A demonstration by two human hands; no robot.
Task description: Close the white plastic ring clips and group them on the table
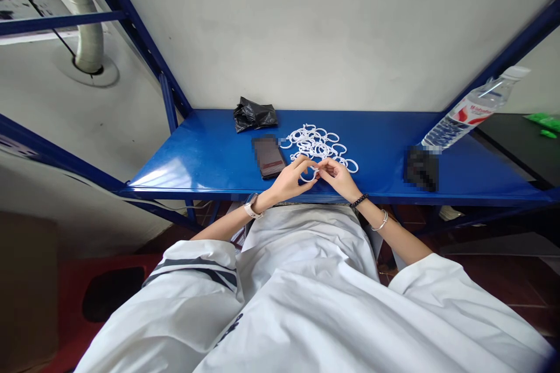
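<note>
A thin white ring, with a small knot-like joint on it, is pinched between both my hands just above the blue table near its front edge. My left hand has thumb and fingertips closed on the ring's joint side. My right hand meets it there, its fingertips pressed together on the same spot. What exactly the fingertips grip is partly hidden. Right beyond my hands lies a loose pile of similar white rings, several of them overlapping.
Left of the pile lies a dark flat packet, partly blurred. Behind it is a crumpled black plastic bag. On the right stand a tilted-looking water bottle and a blurred dark object. Blue metal posts frame the table against a wall.
</note>
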